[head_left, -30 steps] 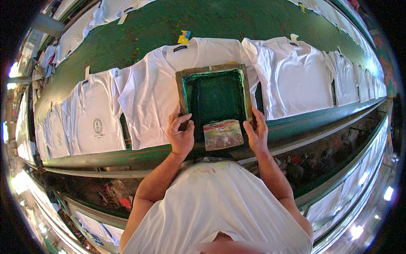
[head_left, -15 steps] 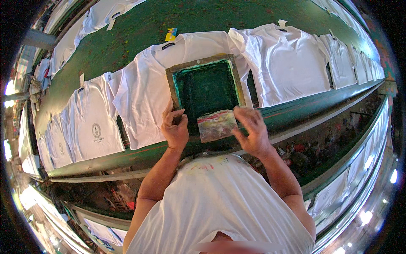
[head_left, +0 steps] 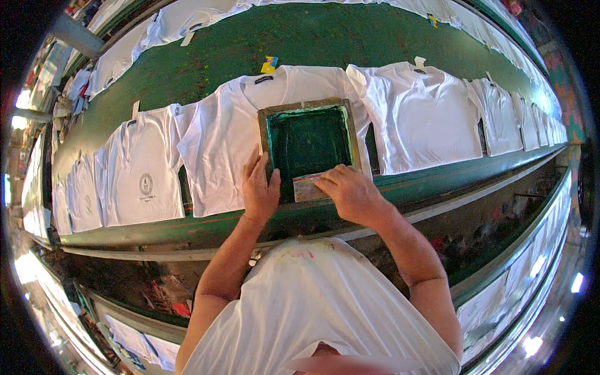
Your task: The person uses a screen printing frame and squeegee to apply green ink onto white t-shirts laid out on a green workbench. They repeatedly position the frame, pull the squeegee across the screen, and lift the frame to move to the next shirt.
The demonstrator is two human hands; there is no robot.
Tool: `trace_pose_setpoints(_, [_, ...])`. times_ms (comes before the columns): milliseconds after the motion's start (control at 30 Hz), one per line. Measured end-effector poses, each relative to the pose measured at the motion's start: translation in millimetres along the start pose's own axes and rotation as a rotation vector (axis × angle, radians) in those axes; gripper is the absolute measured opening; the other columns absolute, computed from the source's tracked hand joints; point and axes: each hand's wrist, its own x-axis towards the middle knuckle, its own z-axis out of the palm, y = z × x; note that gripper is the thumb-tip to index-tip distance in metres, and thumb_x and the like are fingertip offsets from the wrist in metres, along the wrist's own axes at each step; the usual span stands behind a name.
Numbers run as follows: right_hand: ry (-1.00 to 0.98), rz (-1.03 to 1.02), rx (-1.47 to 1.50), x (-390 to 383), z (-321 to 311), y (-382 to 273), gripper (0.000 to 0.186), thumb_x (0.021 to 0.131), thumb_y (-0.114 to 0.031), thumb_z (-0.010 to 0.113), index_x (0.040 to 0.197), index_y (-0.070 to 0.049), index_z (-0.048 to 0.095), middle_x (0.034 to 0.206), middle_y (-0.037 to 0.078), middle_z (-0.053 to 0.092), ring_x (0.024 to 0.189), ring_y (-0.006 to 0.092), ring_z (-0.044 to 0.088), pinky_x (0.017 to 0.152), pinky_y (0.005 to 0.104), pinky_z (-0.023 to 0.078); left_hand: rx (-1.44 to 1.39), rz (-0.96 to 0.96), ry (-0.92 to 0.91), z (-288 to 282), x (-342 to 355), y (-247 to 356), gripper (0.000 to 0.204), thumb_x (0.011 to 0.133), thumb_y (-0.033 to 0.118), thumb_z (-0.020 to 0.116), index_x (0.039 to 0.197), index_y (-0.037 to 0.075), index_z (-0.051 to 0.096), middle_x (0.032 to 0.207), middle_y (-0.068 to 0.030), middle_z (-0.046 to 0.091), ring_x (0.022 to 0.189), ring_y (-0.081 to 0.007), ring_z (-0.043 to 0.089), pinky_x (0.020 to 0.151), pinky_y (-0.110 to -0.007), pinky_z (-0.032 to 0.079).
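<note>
A wooden-framed printing screen [head_left: 353, 134] with a dark green mesh lies over the lower part of a white T-shirt [head_left: 219, 134]. My left hand [head_left: 259, 190] rests along the screen's left bar, its fingers stretched and the thumb apart. At the near end of the mesh, my right hand [head_left: 350, 194] is closed over the right side of a flat, paint-stained squeegee [head_left: 304, 188]. The squeegee's left part shows; its right part is hidden beneath my fingers.
More white T-shirts lie in a row on the long green table [head_left: 225, 53]. A shirt to the left [head_left: 140, 162] bears a dark round print; another shirt [head_left: 425, 119] to the right looks plain. A rail [head_left: 206, 255] runs along the table's near edge.
My right hand has moved in and closed on the squeegee, which now shows less of its face. My left hand's curled fingers have straightened along the screen. The view has shifted slightly.
</note>
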Motion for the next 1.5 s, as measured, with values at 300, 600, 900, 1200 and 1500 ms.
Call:
trace_pose_setpoints(300, [-0.136, 0.058, 0.096, 91, -37, 77, 0.032, 0.096, 0.002, 0.064, 0.124, -0.004, 0.078, 0.115, 0.019, 0.075, 0.119, 0.0404, 0.069, 0.105, 0.0519, 0.054, 0.385, 0.216, -0.417, -42, 29, -1, 0.043, 0.096, 0.005, 0.066, 0.138, 0.0, 0.071, 0.157, -0.0128, 0.061, 0.121, -0.0357, 0.067, 0.105, -0.052, 0.055])
trace_pose_setpoints(600, [0.069, 0.081, -0.015, 93, -15, 71, 0.045, 0.091, 0.005, 0.062, 0.132, -0.004, 0.078, 0.122, 0.017, 0.075, 0.119, 0.0376, 0.069, 0.109, 0.05, 0.054, 0.432, 0.128, -0.577, -52, 39, 9, 0.062, 0.087, -0.01, 0.06, 0.145, 0.007, 0.069, 0.164, -0.012, 0.057, 0.125, -0.0366, 0.069, 0.108, -0.048, 0.059])
trace_pose_setpoints(900, [0.067, 0.052, -0.07, 18, 10, 5, 0.048, 0.088, -0.004, 0.065, 0.134, -0.01, 0.076, 0.128, 0.013, 0.074, 0.119, 0.0356, 0.069, 0.106, 0.0481, 0.055, 0.458, 0.247, -0.532, -50, 43, 6, 0.043, 0.093, -0.001, 0.065, 0.135, 0.001, 0.071, 0.156, -0.0161, 0.06, 0.11, -0.0355, 0.074, 0.094, -0.049, 0.062])
trace_pose_setpoints(1200, [-0.002, 0.021, 0.023, -7, 6, -19, 0.044, 0.084, 0.002, 0.07, 0.126, -0.004, 0.079, 0.12, 0.016, 0.076, 0.117, 0.0364, 0.07, 0.104, 0.0486, 0.057, 0.398, 0.304, -0.445, -37, 34, -10, 0.038, 0.095, 0.005, 0.064, 0.132, -0.004, 0.07, 0.153, -0.0202, 0.061, 0.103, -0.0353, 0.075, 0.089, -0.052, 0.062])
trace_pose_setpoints(1500, [0.138, 0.119, -0.018, 96, -16, 74, 0.042, 0.088, 0.002, 0.062, 0.126, -0.007, 0.078, 0.118, 0.019, 0.078, 0.118, 0.0415, 0.071, 0.106, 0.0537, 0.056, 0.431, 0.23, -0.484, -43, 39, 2, 0.04, 0.102, 0.008, 0.06, 0.14, 0.001, 0.068, 0.154, -0.0201, 0.063, 0.11, -0.0402, 0.075, 0.096, -0.054, 0.061])
